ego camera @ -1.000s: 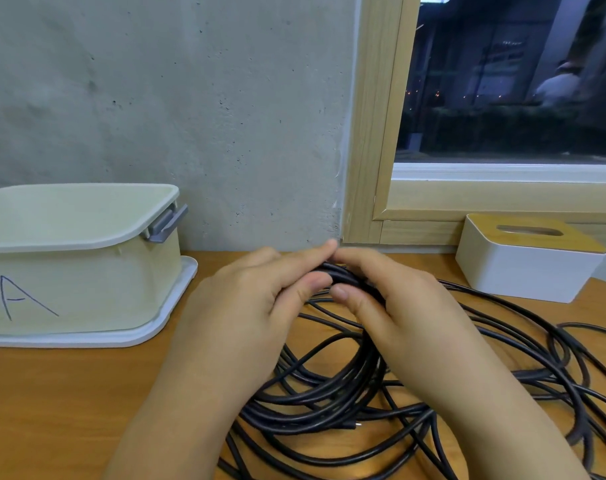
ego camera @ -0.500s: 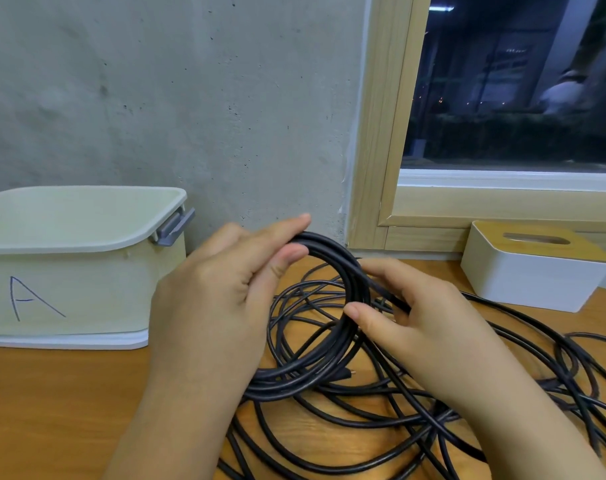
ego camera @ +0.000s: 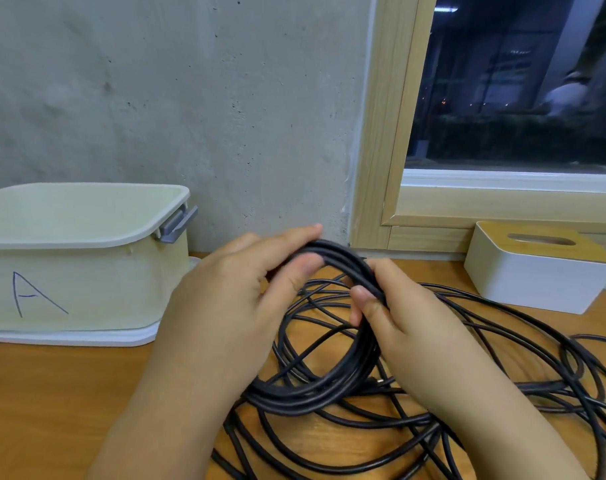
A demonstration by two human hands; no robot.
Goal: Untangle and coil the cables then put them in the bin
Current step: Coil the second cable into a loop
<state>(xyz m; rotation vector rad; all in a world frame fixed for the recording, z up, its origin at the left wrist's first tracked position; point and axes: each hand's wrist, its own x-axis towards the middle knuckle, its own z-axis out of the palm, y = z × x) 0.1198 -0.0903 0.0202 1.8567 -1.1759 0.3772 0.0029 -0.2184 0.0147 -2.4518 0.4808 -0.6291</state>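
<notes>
Several turns of black cable already form a coil point(ego camera: 329, 341), held tilted above the table point(ego camera: 52, 393) between both hands, its lower arc resting on the loose tangle of cable point(ego camera: 502, 358) spread over the wood. The left hand point(ego camera: 225, 306) pinches the top of the coil, thumb under and index finger laid over the bundle; the right hand point(ego camera: 409, 323) grips the coil's right side, fingers curled round the strands with the thumb pressing on the near face. To do this step well, I judge the left hand should stay the anchor that keeps the turns stacked while the right feeds in one new loop at a time, matching the size of those already made and giving the cable a slight twist so it lies flat rather than springing into a figure eight. Slack should be drawn from the top of the tangle, not dragged through a crossing. The bin point(ego camera: 87, 271), marked with a letter A, stands well left on its lid, open, with a grey latch point(ego camera: 177, 225); a white tissue box point(ego camera: 537, 271) sits at the right by the window frame point(ego camera: 381, 133). How many cables make up the tangle cannot be told, the heap runs off the lower and right edges, only one small plug tip shows near the coil's base, and the bin's inside is hidden.
</notes>
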